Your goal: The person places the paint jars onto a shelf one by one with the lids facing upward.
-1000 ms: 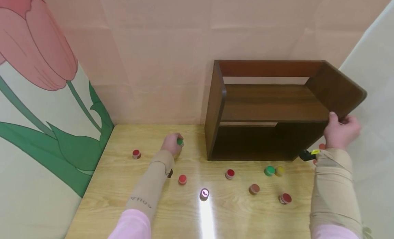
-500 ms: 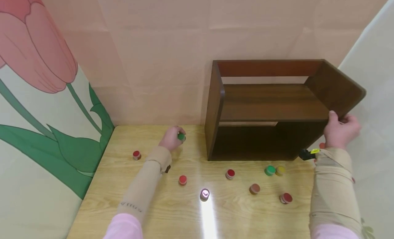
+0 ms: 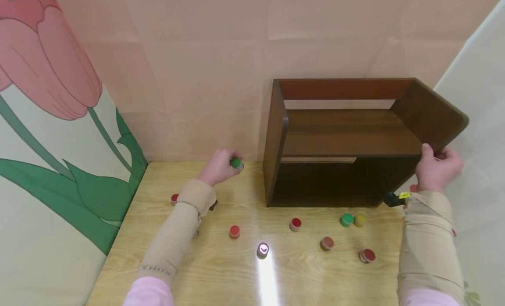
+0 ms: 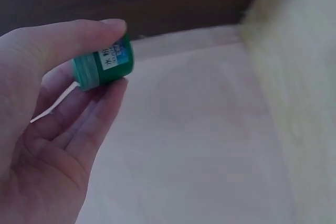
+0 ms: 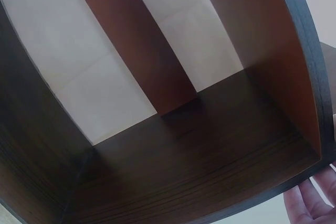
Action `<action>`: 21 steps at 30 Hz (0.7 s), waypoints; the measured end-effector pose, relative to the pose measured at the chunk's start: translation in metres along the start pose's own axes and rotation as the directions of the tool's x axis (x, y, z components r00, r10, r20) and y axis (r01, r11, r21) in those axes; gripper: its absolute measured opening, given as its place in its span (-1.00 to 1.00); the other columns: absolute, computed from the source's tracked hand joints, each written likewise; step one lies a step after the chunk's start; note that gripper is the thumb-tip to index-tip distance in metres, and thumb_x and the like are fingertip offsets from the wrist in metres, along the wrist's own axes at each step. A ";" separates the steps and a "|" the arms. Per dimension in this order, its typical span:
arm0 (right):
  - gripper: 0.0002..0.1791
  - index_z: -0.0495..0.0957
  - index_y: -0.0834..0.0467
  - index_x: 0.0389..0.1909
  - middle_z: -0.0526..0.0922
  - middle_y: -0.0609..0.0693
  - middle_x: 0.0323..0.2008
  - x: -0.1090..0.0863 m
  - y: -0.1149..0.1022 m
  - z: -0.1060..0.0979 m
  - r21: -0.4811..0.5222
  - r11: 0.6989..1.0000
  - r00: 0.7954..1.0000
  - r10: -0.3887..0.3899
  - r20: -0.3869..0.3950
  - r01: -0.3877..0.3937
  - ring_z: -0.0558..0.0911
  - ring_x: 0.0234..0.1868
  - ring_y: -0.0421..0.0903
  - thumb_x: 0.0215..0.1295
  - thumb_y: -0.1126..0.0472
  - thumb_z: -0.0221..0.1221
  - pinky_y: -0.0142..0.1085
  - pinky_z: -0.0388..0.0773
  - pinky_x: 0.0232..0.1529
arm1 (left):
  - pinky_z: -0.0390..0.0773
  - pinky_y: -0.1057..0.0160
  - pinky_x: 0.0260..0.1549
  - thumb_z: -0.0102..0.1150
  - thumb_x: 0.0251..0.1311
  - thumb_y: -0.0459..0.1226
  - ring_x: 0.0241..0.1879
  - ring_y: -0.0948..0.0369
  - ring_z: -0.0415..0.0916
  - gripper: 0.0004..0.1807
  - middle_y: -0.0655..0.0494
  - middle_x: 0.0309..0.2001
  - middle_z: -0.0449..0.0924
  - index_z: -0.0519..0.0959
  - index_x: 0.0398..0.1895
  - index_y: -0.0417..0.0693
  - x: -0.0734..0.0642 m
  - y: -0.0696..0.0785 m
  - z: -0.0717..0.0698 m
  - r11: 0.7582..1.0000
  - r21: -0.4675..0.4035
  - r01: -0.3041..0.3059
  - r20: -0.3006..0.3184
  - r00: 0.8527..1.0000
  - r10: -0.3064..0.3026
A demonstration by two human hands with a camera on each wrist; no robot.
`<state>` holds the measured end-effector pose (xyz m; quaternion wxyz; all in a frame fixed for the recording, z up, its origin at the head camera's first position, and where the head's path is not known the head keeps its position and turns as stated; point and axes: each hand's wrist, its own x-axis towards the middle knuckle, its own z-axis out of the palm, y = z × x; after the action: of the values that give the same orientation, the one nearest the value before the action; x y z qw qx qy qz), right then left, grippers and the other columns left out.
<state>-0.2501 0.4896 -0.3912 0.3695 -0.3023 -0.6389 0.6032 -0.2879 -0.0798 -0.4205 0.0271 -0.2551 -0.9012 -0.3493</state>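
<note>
Green jar (image 4: pixel 105 73), label (image 4: pixel 109 57): print illegible (blurred); sleeve (image 3: pixel 169 242) lettering (image 3: pixel 156 269) likewise.

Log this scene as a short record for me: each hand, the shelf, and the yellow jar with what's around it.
Left hand: pinches a green jar between thumb and fingers, left of the shelf
Right hand: grips the shelf's right side near the front
Shelf: dark brown, on a light wooden table
Yellow jar: in front of the shelf, beside a green-lidded jar
</note>
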 end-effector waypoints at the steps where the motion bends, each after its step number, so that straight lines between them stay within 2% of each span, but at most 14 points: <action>1: -0.89 0.66 0.01 -0.34 0.56 -0.13 -0.35 0.000 0.000 0.000 0.000 1.000 1.000 0.000 0.001 0.000 0.46 -0.37 -0.31 0.25 0.13 0.41 -0.48 0.36 -0.22 | 0.68 0.31 -0.19 0.43 0.12 -0.43 -0.20 0.13 0.63 -0.69 -0.07 -0.16 0.69 0.64 -0.05 -0.31 0.000 0.004 -0.003 1.000 -0.001 -0.003 0.000 1.000 0.003; 5: -0.90 0.66 0.00 -0.33 0.57 -0.15 -0.35 -0.002 -0.001 0.001 -0.017 1.000 1.000 -0.004 0.005 0.004 0.47 -0.37 -0.32 0.25 0.12 0.40 -0.47 0.35 -0.19 | 0.68 0.34 -0.20 0.43 0.15 -0.41 -0.20 0.13 0.64 -0.68 -0.09 -0.16 0.68 0.60 -0.06 -0.32 0.000 0.018 -0.011 1.000 0.009 -0.027 -0.017 0.999 0.027; 8: -0.90 0.65 -0.01 -0.31 0.57 -0.16 -0.35 -0.003 -0.002 0.002 -0.038 0.999 1.000 -0.007 0.009 0.007 0.47 -0.37 -0.33 0.26 0.11 0.40 -0.48 0.35 -0.18 | 0.68 0.34 -0.23 0.42 0.15 -0.42 -0.21 0.12 0.64 -0.71 -0.09 -0.17 0.68 0.60 -0.09 -0.32 0.000 0.028 -0.018 0.996 0.013 -0.084 -0.045 0.995 0.085; 15: -0.91 0.65 -0.01 -0.31 0.57 -0.16 -0.35 -0.004 -0.002 0.004 -0.028 1.000 1.000 -0.012 0.013 0.012 0.47 -0.37 -0.33 0.27 0.13 0.38 -0.48 0.35 -0.18 | 0.66 0.39 -0.26 0.46 0.10 -0.46 -0.24 0.16 0.62 -0.71 -0.07 -0.18 0.65 0.62 -0.11 -0.33 0.000 0.055 -0.031 0.974 0.039 -0.224 -0.087 0.970 0.227; 21: -0.91 0.66 0.01 -0.32 0.56 -0.14 -0.37 -0.003 -0.002 0.004 -0.031 0.999 1.000 -0.025 0.015 0.025 0.47 -0.40 -0.32 0.26 0.13 0.39 -0.54 0.40 -0.31 | 0.71 0.25 -0.20 0.46 0.11 -0.47 -0.21 0.17 0.59 -0.69 -0.04 -0.16 0.63 0.62 -0.08 -0.32 -0.003 0.075 -0.039 0.959 0.033 -0.282 -0.079 0.956 0.284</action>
<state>-0.2514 0.4850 -0.3900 0.3677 -0.2957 -0.6547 0.5905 -0.2546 -0.0594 -0.3456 0.1170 -0.3664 -0.8571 -0.3427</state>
